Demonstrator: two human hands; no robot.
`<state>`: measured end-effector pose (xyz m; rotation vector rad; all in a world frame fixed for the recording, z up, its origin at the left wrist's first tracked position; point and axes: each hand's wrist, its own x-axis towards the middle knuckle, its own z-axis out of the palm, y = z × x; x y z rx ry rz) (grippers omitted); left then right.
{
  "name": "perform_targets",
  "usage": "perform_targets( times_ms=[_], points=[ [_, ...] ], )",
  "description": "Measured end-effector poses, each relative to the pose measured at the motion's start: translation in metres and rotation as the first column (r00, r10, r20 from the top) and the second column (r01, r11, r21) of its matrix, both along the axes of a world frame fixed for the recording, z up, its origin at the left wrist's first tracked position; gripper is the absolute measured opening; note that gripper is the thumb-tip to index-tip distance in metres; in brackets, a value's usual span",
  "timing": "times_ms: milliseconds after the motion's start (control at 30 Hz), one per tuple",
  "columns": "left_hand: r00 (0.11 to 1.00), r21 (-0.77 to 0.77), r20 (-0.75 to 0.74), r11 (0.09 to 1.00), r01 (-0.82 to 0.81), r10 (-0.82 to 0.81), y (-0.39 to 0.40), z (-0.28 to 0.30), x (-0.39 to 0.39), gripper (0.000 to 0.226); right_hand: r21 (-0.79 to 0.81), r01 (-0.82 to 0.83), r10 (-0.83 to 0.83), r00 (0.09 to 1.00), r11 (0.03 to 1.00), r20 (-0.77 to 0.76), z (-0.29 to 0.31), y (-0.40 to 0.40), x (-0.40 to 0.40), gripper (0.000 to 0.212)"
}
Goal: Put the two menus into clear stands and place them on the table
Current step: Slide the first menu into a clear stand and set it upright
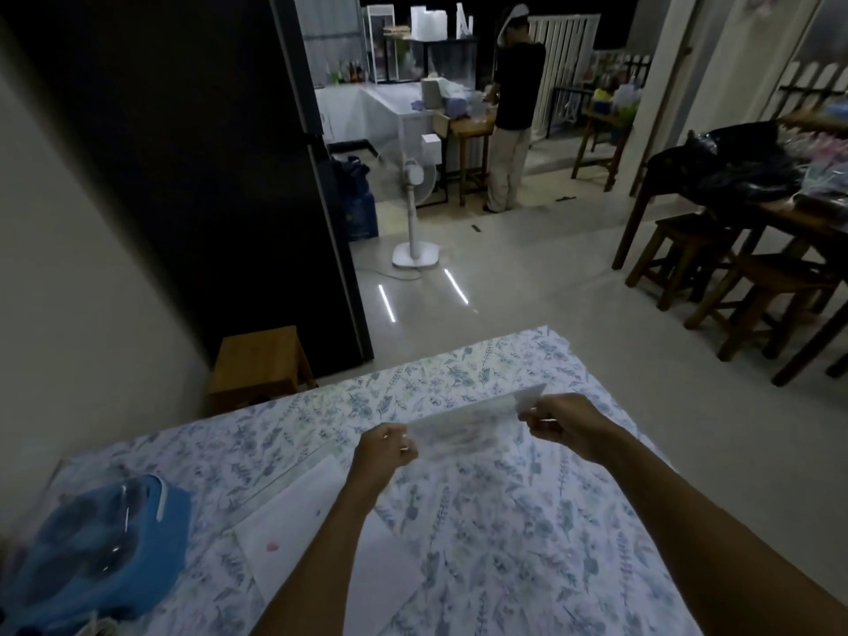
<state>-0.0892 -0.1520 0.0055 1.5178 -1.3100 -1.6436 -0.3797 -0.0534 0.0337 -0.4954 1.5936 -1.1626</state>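
Both my hands hold one clear stand with a menu sheet in it, lifted a little above the table with its floral cloth. My left hand pinches its left end and my right hand pinches its right end. The sheet is seen nearly edge-on and blurred, so its print is unreadable. A second white sheet lies flat on the cloth under my left forearm, with a small pink mark near its left edge. Whether this one sits in a stand I cannot tell.
A blue bag under clear plastic sits at the table's near left. A wooden stool stands beyond the far edge. On the floor are a white standing fan, dark wooden stools at right and a person at the back counter.
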Motion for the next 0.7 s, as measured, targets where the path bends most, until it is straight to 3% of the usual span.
perform_targets(
  times_ms=[133,300,433,567,700],
  points=[
    [0.997,-0.052,0.073,0.999,0.002,0.002,-0.016,-0.002,-0.007,0.016,-0.037,-0.015,0.009,0.989,0.999,-0.148,-0.006,-0.025,-0.004,0.013],
    [0.922,-0.292,0.379,0.934,0.204,-0.082,-0.025,0.001,-0.018,0.016,-0.023,-0.043,0.034,0.953,0.999,-0.3,-0.013,-0.055,-0.007,0.016],
    [0.887,-0.421,0.461,0.884,0.201,0.018,-0.034,-0.002,-0.026,0.01,-0.019,-0.067,0.055,0.921,0.998,-0.386,-0.026,-0.067,-0.01,0.018],
    [0.838,-0.452,0.541,0.865,0.217,0.073,-0.04,-0.009,-0.026,0.035,0.002,-0.08,0.073,0.898,0.997,-0.434,-0.036,-0.071,-0.011,0.014],
    [0.843,-0.459,0.529,0.868,0.188,0.097,-0.041,-0.009,-0.029,0.039,0.048,-0.1,0.11,0.837,0.994,-0.536,-0.045,-0.074,-0.007,0.014]
  ],
)
